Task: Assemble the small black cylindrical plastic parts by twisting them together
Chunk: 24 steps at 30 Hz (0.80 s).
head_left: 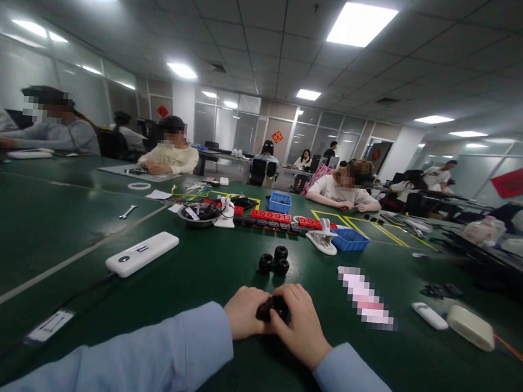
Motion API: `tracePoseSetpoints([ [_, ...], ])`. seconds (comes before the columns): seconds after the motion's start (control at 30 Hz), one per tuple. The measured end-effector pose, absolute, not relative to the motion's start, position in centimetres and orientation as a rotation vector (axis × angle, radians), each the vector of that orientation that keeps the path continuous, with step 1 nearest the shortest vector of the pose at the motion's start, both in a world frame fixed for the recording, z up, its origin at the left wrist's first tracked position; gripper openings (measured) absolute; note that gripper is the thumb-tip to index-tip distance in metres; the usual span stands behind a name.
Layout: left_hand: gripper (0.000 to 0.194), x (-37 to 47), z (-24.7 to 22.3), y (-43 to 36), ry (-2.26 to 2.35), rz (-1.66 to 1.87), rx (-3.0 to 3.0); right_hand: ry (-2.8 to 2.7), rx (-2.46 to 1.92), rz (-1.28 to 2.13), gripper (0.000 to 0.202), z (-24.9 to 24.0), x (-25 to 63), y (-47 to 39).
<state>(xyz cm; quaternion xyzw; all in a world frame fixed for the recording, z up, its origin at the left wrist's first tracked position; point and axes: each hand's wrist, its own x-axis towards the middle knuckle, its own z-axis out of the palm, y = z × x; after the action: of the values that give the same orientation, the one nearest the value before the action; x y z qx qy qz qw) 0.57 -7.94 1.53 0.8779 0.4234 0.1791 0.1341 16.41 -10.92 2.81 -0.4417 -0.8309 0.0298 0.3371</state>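
Note:
Low over the green table, my left hand point(247, 313) and my right hand point(299, 326) meet around a small black wheel point(280, 306). Fingers of both hands wrap its sides, so much of it is hidden. It looks round, dark and glossy, like a toy tyre. Just beyond my fingertips, a small cluster of black wheels point(281, 254) sits on the tabletop, apart from my hands. Whether these wheels are joined to one another I cannot tell.
A white power bank point(143, 253) with a cable lies left, near a wrench point(128, 212). Ahead are a metal bowl point(199, 213), red blocks point(270, 216), a white clip stand point(322, 238) and blue bins point(351, 240). A pale case point(471, 327) lies right. People sit across the table.

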Motion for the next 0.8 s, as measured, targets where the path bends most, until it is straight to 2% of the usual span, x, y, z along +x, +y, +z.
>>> tracePoseSetpoints([
  [0.17,0.037,0.4,1.5,-7.9,1.205,0.525,2.529,-2.072,-1.190,0.033,0.028,2.7,17.1,-10.7],
  [0.43,0.036,0.4,1.8,-8.0,1.204,0.514,2.494,-2.149,-1.267,0.027,0.015,3.0,16.9,-10.6],
  [0.63,0.037,0.4,1.9,-8.1,1.218,0.500,2.488,-2.027,-1.254,-0.075,0.033,2.4,17.3,-10.3],
  [0.8,0.039,0.4,1.6,-8.1,1.226,0.496,2.499,-2.005,-1.301,-0.145,0.033,2.0,17.4,-10.2],
])
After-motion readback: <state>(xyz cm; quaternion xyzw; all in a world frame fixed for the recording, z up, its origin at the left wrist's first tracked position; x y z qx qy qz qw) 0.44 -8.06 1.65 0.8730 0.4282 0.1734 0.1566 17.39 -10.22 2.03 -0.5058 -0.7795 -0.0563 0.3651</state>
